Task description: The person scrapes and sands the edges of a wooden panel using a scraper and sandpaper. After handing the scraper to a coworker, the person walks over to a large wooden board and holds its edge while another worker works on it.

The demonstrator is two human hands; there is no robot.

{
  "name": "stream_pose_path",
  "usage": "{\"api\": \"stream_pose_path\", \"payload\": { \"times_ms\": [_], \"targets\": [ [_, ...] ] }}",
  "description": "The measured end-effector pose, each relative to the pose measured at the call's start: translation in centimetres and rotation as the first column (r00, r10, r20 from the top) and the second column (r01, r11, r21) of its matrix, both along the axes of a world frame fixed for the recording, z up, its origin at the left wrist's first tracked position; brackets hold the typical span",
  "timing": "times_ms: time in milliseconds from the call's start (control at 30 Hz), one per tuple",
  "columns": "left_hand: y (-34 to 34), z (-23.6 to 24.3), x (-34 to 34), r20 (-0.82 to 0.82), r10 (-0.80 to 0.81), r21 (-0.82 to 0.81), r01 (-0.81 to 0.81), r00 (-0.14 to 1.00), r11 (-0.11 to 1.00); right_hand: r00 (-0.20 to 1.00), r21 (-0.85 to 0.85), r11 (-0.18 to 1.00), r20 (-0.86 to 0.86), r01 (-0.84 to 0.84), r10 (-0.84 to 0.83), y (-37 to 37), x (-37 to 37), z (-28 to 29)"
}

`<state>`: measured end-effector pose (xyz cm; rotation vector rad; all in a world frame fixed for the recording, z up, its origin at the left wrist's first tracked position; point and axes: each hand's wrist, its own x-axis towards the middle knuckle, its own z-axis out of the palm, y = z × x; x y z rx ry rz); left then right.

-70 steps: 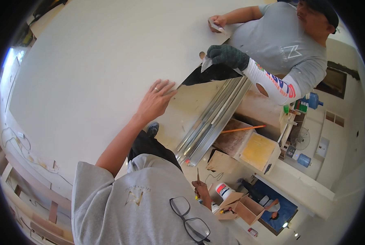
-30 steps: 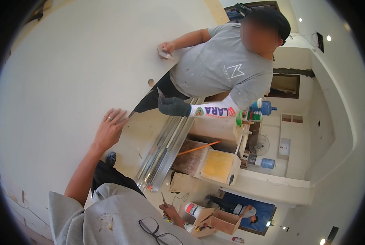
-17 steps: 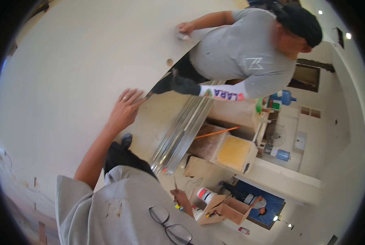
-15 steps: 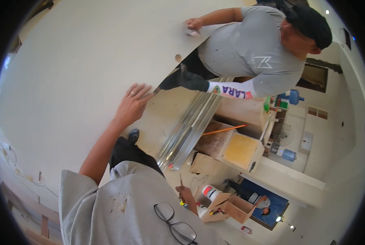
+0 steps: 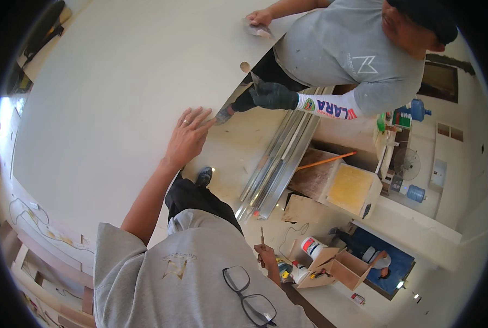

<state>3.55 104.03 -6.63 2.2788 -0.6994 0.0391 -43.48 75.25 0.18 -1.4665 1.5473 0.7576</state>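
Note:
Palm down with fingers stretched out, my left hand (image 5: 189,135) lies on a large pale panel (image 5: 102,93) near its right edge. A ring shows on one finger. My right hand (image 5: 265,256) is low beside my body, closed around a thin brown stick-like tool (image 5: 262,236) that points up; its exact kind is too small to tell. Across the panel, a co-worker in a grey shirt (image 5: 331,52) rests a bare hand (image 5: 260,18) on the surface with a pale, blurred object under it. The co-worker's dark-gloved hand (image 5: 275,96) holds a flat-bladed tool (image 5: 255,82) by the panel's edge.
A round hole (image 5: 245,66) pierces the panel near its edge. Long metal channels (image 5: 279,164) lie on the floor to the right, by a box with a yellow top (image 5: 350,188). Further down stand a white bucket (image 5: 312,247) and an open wooden box (image 5: 349,270). Another person (image 5: 379,259) is beyond.
The whole view has shifted, and most things now sit further right. My left hand stays on the panel and my right hand still grips the thin tool. The co-worker's gloved hand moved slightly rightward.

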Motion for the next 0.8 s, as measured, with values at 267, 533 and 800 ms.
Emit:
{"api": "stream_pose_path", "payload": {
  "times_ms": [267, 533, 800],
  "targets": [
    [-0.2, 0.2, 0.0, -0.01, -0.017, 0.035, 0.017, 1.0, 0.999, 0.995, 0.02, 0.995, -0.023, 0.101, -0.1, 2.5, -2.0, -0.6],
    [-0.4, 0.1, -0.2, 0.038, -0.02, 0.072, 0.017, 0.999, 0.997, 0.978, 0.022, 0.978, -0.037, 0.207, -0.206, 5.1, -4.6, -1.0],
    [-1.1, 0.1, -0.3, 0.081, -0.011, 0.062, 0.006, 0.997, 0.998, 0.962, 0.019, 0.962, 0.007, 0.273, -0.273, 7.9, -9.4, -1.8]
  ]
}}
